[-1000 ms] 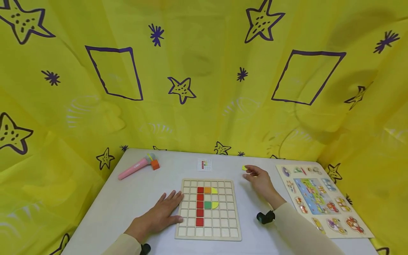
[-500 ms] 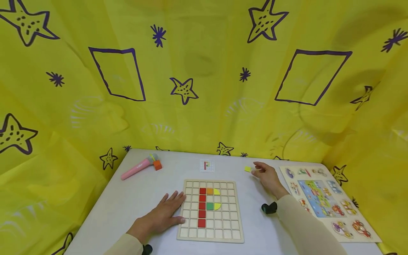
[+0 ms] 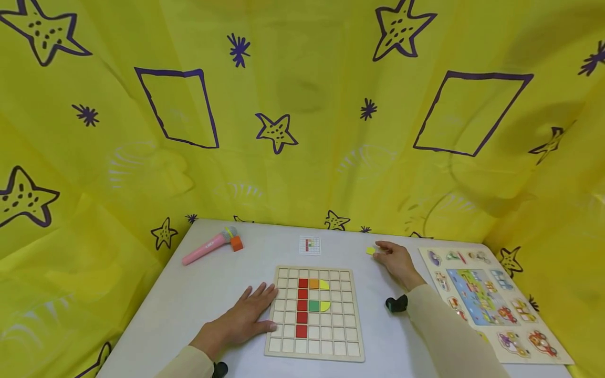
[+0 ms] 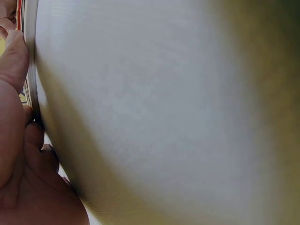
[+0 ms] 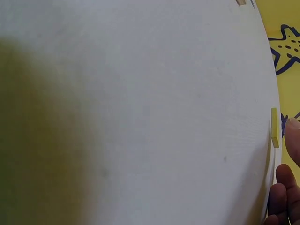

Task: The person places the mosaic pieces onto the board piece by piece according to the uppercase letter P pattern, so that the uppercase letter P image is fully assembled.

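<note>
A wooden grid board [image 3: 340,336] lies in the middle of the white table. It holds a column of red tiles [image 3: 302,307], plus an orange, a green and two yellow rounded tiles. My left hand [image 3: 246,315] rests flat on the table, its straight fingers touching the board's left edge [image 4: 31,70]. My right hand [image 3: 394,260] lies behind and to the right of the board, fingers loosely curled. Its fingertips [image 5: 293,140] are right next to a small yellow tile [image 3: 371,251] that lies flat on the table [image 5: 274,127]. The hand grips nothing.
A small pattern card [image 3: 309,245] lies behind the board. A pink toy microphone [image 3: 208,248] and an orange block [image 3: 237,243] sit at the back left. A picture peg puzzle [image 3: 491,302] fills the right side. Yellow star-printed cloth [image 3: 302,131] surrounds the table.
My right hand has shifted slightly back and right, staying by the yellow tile. The left hand has not moved. The head view has drifted a little.
</note>
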{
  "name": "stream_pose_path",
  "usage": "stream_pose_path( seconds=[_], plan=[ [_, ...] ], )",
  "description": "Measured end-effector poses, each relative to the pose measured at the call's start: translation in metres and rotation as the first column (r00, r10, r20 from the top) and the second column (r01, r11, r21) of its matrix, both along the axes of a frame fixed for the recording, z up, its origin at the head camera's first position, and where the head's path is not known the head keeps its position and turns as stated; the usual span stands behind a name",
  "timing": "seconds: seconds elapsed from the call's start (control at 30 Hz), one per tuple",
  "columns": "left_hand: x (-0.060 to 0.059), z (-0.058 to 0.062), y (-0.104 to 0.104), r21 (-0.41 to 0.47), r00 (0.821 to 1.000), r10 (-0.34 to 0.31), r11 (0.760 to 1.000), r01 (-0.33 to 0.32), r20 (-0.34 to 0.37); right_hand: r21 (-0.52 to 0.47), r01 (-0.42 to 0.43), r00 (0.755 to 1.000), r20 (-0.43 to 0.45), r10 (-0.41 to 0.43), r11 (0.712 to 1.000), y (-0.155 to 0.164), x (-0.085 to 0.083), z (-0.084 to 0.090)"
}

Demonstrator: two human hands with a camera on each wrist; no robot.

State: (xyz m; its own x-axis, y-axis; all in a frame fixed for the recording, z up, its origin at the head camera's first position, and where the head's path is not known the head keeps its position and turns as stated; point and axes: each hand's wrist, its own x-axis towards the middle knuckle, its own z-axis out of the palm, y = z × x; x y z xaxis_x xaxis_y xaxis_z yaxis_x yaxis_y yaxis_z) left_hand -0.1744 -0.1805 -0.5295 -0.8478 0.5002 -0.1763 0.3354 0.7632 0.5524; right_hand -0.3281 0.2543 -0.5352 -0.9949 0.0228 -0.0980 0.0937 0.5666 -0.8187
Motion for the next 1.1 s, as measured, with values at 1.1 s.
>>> stream_pose_path(
  seconds=[1.1],
  plan=[
    [0.002,0.002,0.0,0.008,1.0,-0.001,1.0,0.001,-0.016,0.185,0.028,0.999,-0.022,-0.024,0.982,-0.01,0.0,-0.002]
  ],
)
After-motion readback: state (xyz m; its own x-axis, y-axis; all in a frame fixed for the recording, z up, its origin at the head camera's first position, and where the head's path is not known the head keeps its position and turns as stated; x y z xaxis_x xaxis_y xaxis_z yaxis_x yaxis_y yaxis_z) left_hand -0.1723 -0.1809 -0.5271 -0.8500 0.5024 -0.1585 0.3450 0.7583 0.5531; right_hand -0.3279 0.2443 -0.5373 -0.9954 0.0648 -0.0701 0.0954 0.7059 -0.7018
